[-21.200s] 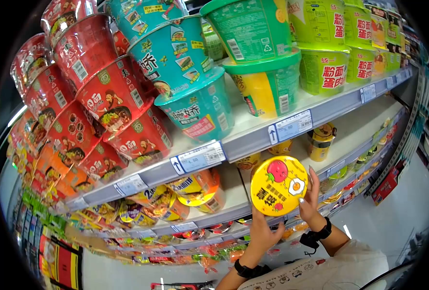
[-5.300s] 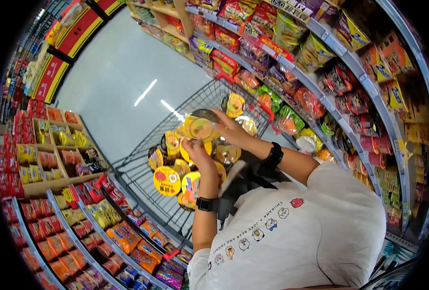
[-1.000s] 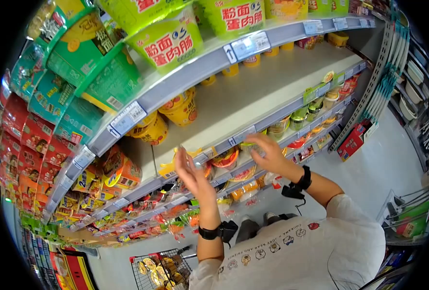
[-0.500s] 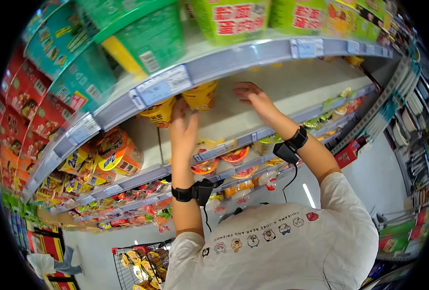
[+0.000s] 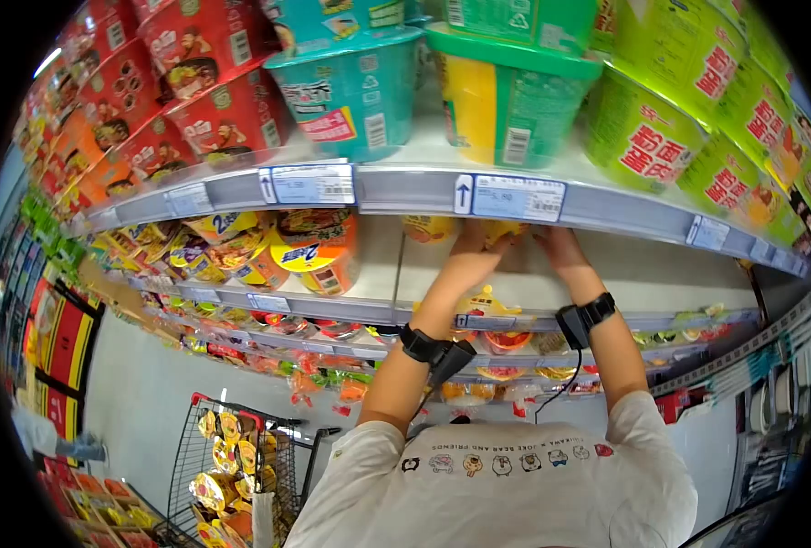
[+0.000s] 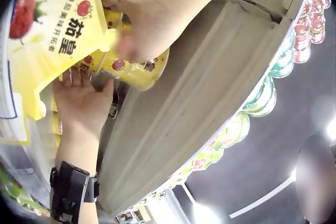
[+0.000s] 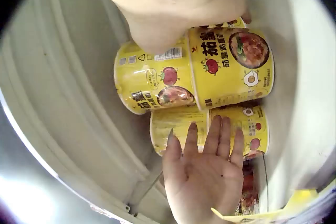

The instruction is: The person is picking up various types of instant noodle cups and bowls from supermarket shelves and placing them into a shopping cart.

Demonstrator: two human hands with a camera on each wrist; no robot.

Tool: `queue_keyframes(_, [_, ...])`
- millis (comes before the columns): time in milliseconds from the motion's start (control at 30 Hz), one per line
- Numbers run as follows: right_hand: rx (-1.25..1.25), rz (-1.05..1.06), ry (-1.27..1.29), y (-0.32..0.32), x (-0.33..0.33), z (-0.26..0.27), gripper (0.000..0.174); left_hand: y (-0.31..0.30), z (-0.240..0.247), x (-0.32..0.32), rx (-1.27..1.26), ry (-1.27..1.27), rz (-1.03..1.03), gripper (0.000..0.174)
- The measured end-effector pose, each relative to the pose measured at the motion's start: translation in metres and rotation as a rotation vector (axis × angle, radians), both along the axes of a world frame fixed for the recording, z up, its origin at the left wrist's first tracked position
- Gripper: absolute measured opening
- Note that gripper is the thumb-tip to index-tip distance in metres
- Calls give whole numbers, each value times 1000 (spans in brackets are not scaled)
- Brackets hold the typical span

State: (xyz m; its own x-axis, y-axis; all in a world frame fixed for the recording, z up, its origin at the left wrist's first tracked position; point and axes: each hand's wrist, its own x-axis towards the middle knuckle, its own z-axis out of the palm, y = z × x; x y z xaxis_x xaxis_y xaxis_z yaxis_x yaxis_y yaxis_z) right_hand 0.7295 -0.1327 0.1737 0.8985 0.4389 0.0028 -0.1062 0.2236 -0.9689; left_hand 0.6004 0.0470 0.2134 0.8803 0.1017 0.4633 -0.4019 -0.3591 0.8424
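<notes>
Yellow noodle cups with tomato pictures (image 7: 231, 71) stand in stacks on the lower shelf, mostly hidden by the upper shelf in the head view. My left hand (image 5: 469, 265) reaches in among them. In the right wrist view this left hand (image 7: 205, 182) has its palm showing and straight fingers against a cup. My right hand (image 5: 560, 248) reaches in from the other side of a cup (image 5: 501, 230). The left wrist view shows that right hand (image 6: 81, 98) palm up, its extended fingers at the yellow cups (image 6: 139, 74). Another yellow cup (image 5: 428, 226) stands to the left.
A shelf edge with price tags (image 5: 515, 196) overhangs both hands, with green tubs (image 5: 515, 100) above. Orange noodle cups (image 5: 314, 251) stand to the left. A yellow shelf sign (image 5: 487, 301) sticks up at the front edge. A cart (image 5: 182, 457) holding several yellow cups stands lower left.
Earlier the hands held a yellow cup, later one over the cart. One second ago they were apart before the shelf. Now both reach under the upper shelf, the right hand nearer the left.
</notes>
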Motion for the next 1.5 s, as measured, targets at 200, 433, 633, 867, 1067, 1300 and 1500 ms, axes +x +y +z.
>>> queue_keyframes(200, [148,-58,45,12,1,-2,59,-9,20,-10,-24,114,-62,72])
queue_keyframes(433, [-26,-123,0,11,-58,40,72,-28,16,-10,44,-20,33,60])
queue_keyframes(633, [83,-195,-72,8,-108,65,60,-43,32,-32,57,9,-98,83])
queue_keyframes(867, [-41,-293,-184,-1,-110,57,65,-53,41,-46,354,82,49,85])
queue_keyframes(1067, [-43,-231,-44,-14,-49,37,80,-39,40,-33,428,-76,349,70])
queue_keyframes(1300, [138,13,48,-2,-32,41,79,-24,1,12,384,-194,179,89])
queue_keyframes(1500, [38,-228,129,4,-49,38,66,-27,30,-22,286,-5,145,85])
